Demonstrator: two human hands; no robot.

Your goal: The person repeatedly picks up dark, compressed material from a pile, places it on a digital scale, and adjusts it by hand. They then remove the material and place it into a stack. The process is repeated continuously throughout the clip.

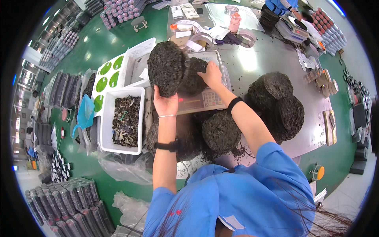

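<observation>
My left hand (pixel 166 102) holds a thick round cake of dark dried seaweed-like material (pixel 166 68) from below, tilted up on its edge. Behind and to its right, a second dark cake (pixel 197 69) rests over the pan of a digital scale (pixel 217 97). My right hand (pixel 211 74) has its fingers and thumb on that second cake's right side. Part of the pan is hidden by the cakes. Below the scale sits another round cake (pixel 221 131), with more dark cakes under my left forearm. Several stacked cakes (pixel 276 103) stand to the right on the metal table (pixel 251 65).
At left are a white bin of dark and pale scraps (pixel 142 118), an emptier white tray (pixel 154 44), green round labels (pixel 101 84) and a blue dustpan (pixel 85 114). Tape rolls (pixel 247 38) and a pink bottle (pixel 235 22) stand at the back. A co-worker (pixel 281 6) works beyond.
</observation>
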